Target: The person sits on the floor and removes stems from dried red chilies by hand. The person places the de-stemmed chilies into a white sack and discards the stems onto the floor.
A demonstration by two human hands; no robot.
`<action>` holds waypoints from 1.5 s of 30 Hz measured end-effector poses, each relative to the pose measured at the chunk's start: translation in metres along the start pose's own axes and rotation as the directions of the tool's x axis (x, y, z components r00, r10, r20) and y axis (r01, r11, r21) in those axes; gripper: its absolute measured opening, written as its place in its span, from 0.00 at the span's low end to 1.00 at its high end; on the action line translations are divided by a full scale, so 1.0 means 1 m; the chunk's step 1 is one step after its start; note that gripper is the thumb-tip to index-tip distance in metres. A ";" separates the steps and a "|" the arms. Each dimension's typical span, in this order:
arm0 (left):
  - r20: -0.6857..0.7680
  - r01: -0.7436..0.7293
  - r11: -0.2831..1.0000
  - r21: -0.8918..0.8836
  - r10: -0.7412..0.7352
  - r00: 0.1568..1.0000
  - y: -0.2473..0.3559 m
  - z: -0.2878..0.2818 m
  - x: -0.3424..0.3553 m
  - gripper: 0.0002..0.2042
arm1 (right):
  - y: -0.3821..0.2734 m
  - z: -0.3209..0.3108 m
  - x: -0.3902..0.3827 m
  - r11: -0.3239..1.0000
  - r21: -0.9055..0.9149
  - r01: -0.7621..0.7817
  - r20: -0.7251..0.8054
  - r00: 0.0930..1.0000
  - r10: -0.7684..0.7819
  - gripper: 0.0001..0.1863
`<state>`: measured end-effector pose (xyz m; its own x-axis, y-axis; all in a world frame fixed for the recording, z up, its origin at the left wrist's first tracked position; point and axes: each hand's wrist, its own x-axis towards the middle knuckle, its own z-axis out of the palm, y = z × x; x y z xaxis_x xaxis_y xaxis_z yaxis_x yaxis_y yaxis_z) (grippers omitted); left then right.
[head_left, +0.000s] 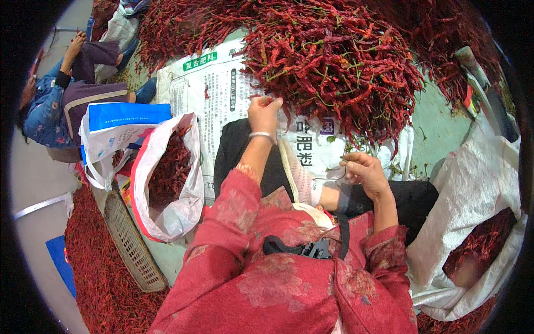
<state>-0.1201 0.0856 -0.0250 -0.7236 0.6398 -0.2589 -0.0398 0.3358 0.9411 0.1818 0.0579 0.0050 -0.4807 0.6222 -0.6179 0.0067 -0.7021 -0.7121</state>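
My left hand (260, 118), with a bracelet at its wrist, is closed near the front edge of the chili heap. A bit of dried red chili (267, 102) shows between its fingers. Further right and nearer to me, my right hand (366, 173) is closed in a pinch on a small green chili stem (343, 162). In front of both hands rises a big heap of dried red chilies (334, 61), many with green stems. It rests on a flattened white printed sack (192, 94). Both hands are in the air above my crossed legs.
An open white bag with a red edge (192, 161) holds chilies at my left, beside a blue and white bag (128, 117) and a woven basket (130, 242). A white sack (467, 183) with chilies stands at right. Another person (53, 106) sits at far left.
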 end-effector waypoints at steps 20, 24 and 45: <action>0.866 0.089 0.994 0.060 -0.096 0.491 0.046 -0.020 -0.159 0.07 | -0.010 0.049 -0.031 0.913 -0.138 0.385 0.041 0.923 -0.383 0.08; 0.966 0.148 0.987 0.063 -0.097 0.239 0.061 -0.029 -0.152 0.07 | -0.010 0.044 -0.039 0.955 0.234 0.184 0.209 0.949 -0.235 0.08; 0.695 -0.690 0.228 0.687 0.070 0.716 0.016 -0.001 0.043 0.09 | 0.021 -0.005 0.025 0.914 -0.405 0.023 -0.086 0.994 -0.063 0.12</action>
<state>-0.1525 0.1173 -0.0204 -0.0420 0.9619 -0.2701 0.9636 0.1105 0.2436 0.1741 0.0605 -0.0274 -0.4034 0.6926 -0.5980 0.3500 -0.4870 -0.8002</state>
